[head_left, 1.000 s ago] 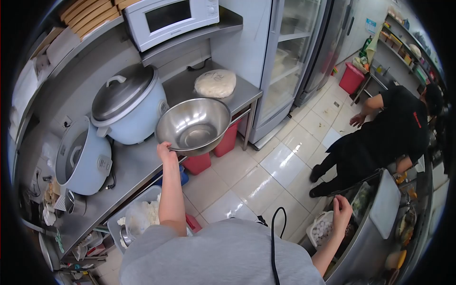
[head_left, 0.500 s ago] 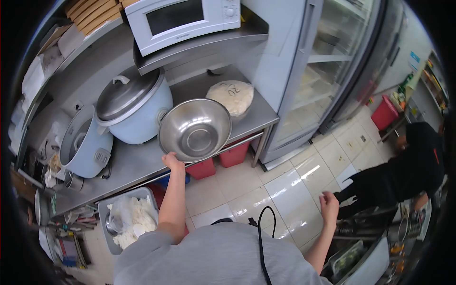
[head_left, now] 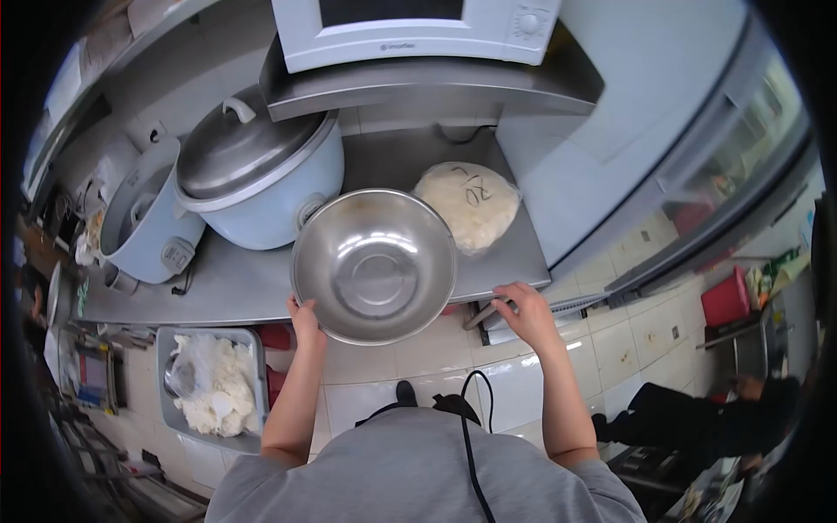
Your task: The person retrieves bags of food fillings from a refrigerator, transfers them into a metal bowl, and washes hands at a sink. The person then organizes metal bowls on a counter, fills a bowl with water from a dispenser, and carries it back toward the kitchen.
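My left hand (head_left: 307, 321) grips the lower left rim of a wide steel bowl (head_left: 375, 266), whose inside shows nothing in it. The bowl is at the front edge of the steel counter (head_left: 248, 283). My right hand (head_left: 523, 312) is off the bowl, to its right near the counter's front corner, with fingers apart and nothing in them. Behind the bowl to the right, a clear bag of pale contents (head_left: 468, 207) with dark handwriting lies on the counter. A large light-blue cooker (head_left: 261, 196) with a steel lid stands behind the bowl to the left.
An open blue cooker (head_left: 148, 227) stands at the left. Below the counter is a grey tub (head_left: 260, 370) of white food. A microwave (head_left: 418, 35) sits on the shelf above. A glass-door fridge (head_left: 697, 157) is at the right; a person in black (head_left: 706, 423) is at lower right.
The view has swung right, toward the counter. My right hand has come up near the counter's corner with its fingers opened. My left hand still holds the bowl, now more centred in front of me.
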